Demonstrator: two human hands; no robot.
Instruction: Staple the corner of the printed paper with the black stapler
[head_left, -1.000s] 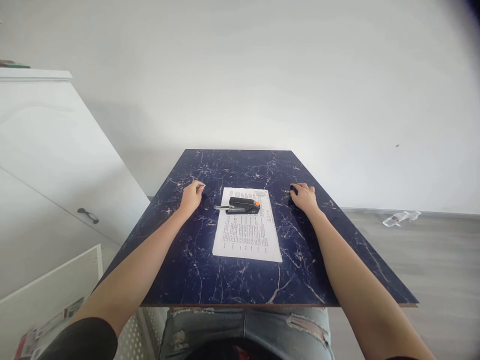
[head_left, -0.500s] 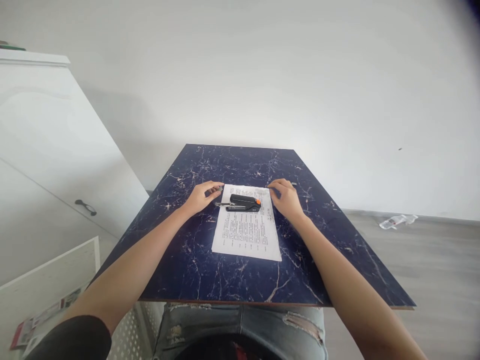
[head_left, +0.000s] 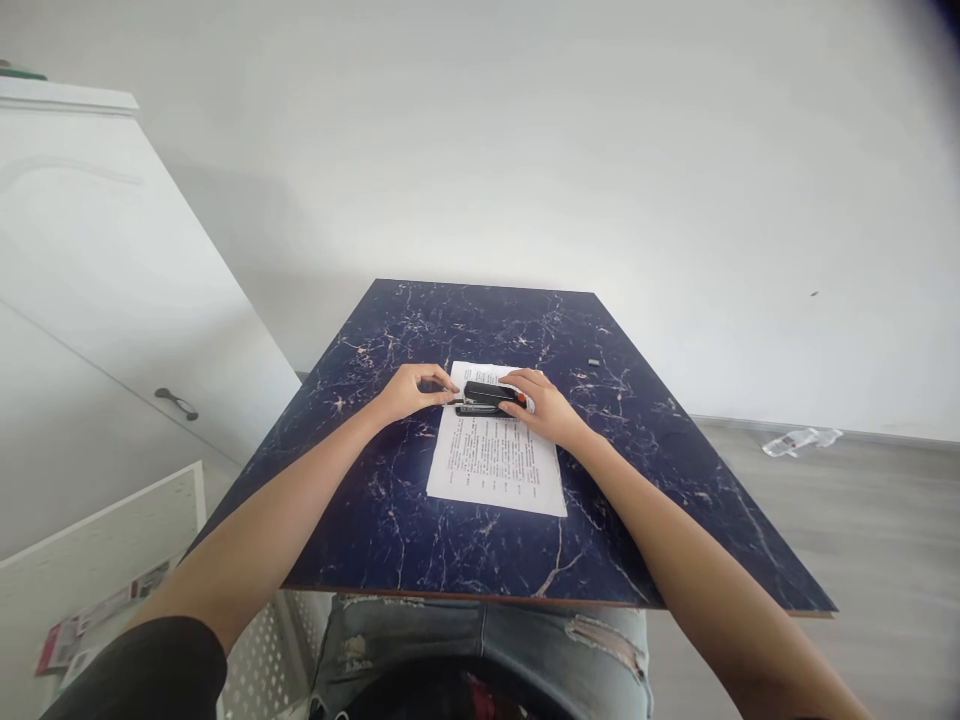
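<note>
A black stapler with an orange-red button lies across a printed sheet of paper, its metal slide sticking out to the left. My right hand grips the stapler's right end, thumb on the near side and fingers on the far side. At the stapler's left end, the fingertips and thumb of my left hand are pinched together beside the metal slide. Whatever they hold is too small to make out. The paper seems to be a thin stack, lying flat on the dark blue marbled table.
Small grey pieces lie on the table beyond my right hand. A white cabinet stands to the left, above a white perforated container. The wall rises behind the table. Clear plastic packaging lies on the floor at right.
My right hand has moved left from the paper's far right corner and taken hold of the stapler. My left hand has shifted slightly right to the stapler's left end.
</note>
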